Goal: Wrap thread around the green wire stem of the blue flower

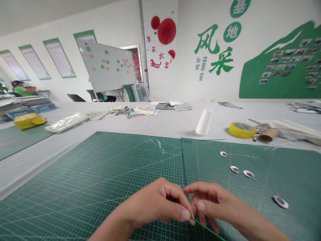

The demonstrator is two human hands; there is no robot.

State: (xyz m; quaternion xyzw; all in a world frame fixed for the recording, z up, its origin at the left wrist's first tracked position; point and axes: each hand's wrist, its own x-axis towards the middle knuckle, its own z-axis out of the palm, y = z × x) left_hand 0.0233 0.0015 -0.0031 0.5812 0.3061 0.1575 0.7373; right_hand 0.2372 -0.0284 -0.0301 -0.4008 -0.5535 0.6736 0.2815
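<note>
My left hand [155, 204] and my right hand [208, 201] meet low in the middle of the view, above a green cutting mat [112, 167]. A thin green wire [208, 229] runs from my left fingertips down to the lower right, and my left thumb and fingers pinch it. My right fingers curl close beside that grip, and their contact with the wire is hidden. To the right, several small white ring-shaped pieces [234, 169] lie on the mat, linked by fine thread. The nearest one [281, 202] lies just beyond my right wrist.
Beyond the mat, a white thread cone [204, 122], yellow tape roll [242, 130] and cardboard tube [269, 135] stand on a long grey table [160, 125]. Fabric pieces [142, 108] lie further back. A seated person [22, 89] and a whiteboard [106, 65] are in the distance.
</note>
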